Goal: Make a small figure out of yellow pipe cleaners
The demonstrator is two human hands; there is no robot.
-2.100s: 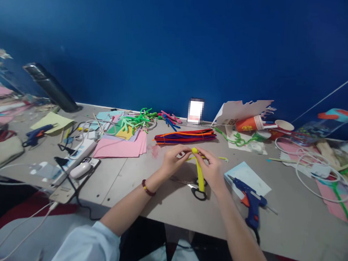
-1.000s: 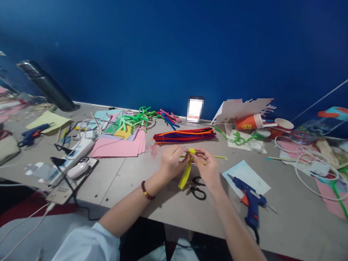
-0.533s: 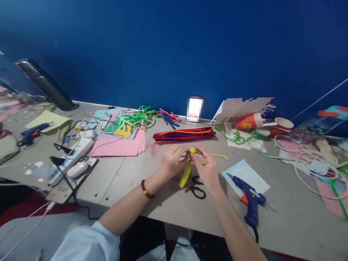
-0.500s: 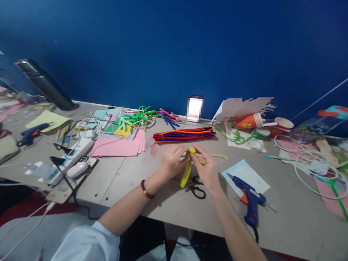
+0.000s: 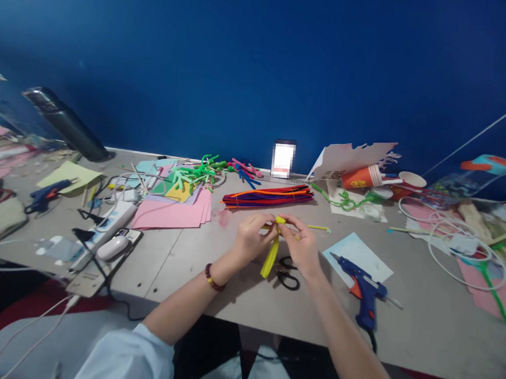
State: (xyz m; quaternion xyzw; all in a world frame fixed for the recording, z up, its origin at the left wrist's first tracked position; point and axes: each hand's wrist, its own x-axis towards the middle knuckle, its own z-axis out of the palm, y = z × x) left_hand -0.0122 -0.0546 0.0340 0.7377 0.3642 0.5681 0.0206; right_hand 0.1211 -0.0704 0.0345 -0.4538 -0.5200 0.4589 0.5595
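Observation:
Between my hands is a bundle of yellow pipe cleaners (image 5: 270,257), its lower end hanging down toward me. My left hand (image 5: 251,236) pinches it near the top from the left. From the right, my right hand (image 5: 302,243) pinches the same upper part, where a yellow bit shows above the fingertips. Black-handled scissors (image 5: 288,280) lie on the table beneath and beside my right hand, partly hidden. A single yellow pipe cleaner (image 5: 319,227) lies just behind my right hand. Farther back rests a tied bundle of red, orange and purple pipe cleaners (image 5: 267,197).
A blue glue gun (image 5: 364,286) lies on light blue paper (image 5: 353,253) at right. Pink paper sheets (image 5: 167,213), a power strip (image 5: 110,228) and a white mouse (image 5: 113,247) are at left. Paper cups (image 5: 362,177) and green pipe cleaners (image 5: 199,173) lie along the back wall.
The hanging end of the yellow bundle has swung slightly toward me and left. My right fingers have shifted a little over the top. Both hands keep their hold.

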